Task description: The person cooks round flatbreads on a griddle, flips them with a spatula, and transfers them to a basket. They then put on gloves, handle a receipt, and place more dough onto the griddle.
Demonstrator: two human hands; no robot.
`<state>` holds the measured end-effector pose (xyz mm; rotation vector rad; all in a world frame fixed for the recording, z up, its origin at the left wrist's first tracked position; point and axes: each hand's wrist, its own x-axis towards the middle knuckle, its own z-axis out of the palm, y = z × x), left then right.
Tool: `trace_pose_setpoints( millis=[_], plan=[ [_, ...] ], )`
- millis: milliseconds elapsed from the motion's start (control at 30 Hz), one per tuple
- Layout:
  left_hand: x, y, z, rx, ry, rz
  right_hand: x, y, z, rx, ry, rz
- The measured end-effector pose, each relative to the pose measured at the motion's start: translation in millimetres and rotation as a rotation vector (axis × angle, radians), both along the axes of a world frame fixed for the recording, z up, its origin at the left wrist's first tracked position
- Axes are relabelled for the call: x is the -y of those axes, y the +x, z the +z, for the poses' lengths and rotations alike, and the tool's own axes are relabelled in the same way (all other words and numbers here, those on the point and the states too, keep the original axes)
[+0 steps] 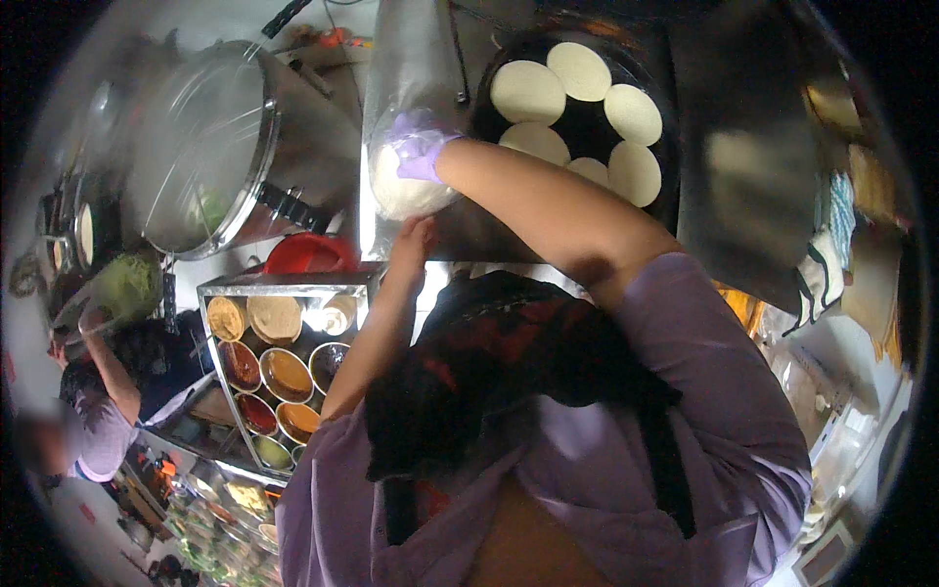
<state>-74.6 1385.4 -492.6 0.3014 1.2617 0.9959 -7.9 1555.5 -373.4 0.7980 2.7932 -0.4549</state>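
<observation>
A rounded white dough-like mass (411, 192) sits in clear plastic on the metal counter to the left of the griddle. My right hand (419, 150), in a purple glove, reaches across to the left and lies on top of it. Clear plastic partly covers those fingers, so their grip is hidden. Bare, my left hand (418, 233) is at the near edge of the white mass; its fingertips are too unclear to show a hold. On the round black griddle (587, 126) several flat white dough rounds (530, 92) form a ring, partly behind my right forearm.
A large pot with a clear lid (213, 147) stands at left, above a red bowl (312, 253). Below it, a metal rack (285, 280) holds several round containers of sauces and pastes. Another person (103, 440) is at far left, holding a bag of shredded greens (130, 285).
</observation>
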Motion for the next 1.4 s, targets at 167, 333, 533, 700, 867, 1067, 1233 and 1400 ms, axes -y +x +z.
trace_pose_setpoints(
  millis=[167,333,533,700,867,1067,1233,1400],
  plan=[
    [12.6,-28.6,25.4,-0.101,0.126,-0.087,-4.2,23.0,-0.5,-0.606,-0.261,0.0],
    [24.4,-94.8,82.6,-0.384,0.221,-0.106,-25.0,175.9,38.3,-1.081,-0.501,-0.994],
    [-44.4,-145.4,158.2,-0.591,0.506,0.208,-14.4,304.5,-85.3,-1.537,-1.074,-1.752],
    [-145.1,-102.4,222.4,-0.666,0.729,0.105,-12.8,307.2,-112.0,-1.4,-0.984,-1.676],
    [-243.9,-37.1,287.8,-0.716,0.915,-0.032,2.9,324.3,-94.3,-0.954,-0.641,-1.425],
    [-428.7,35.1,340.5,-1.205,1.243,-0.148,104.8,347.6,19.2,-1.11,-0.394,-1.341],
    [-615.9,60.2,376.1,-1.128,1.204,-0.252,183.8,361.4,70.0,-1.0,-0.317,-1.358],
    [-634.5,121.8,380.5,-0.96,0.853,-0.472,266.6,359.7,82.9,-1.365,-0.28,-1.589]
  ],
)
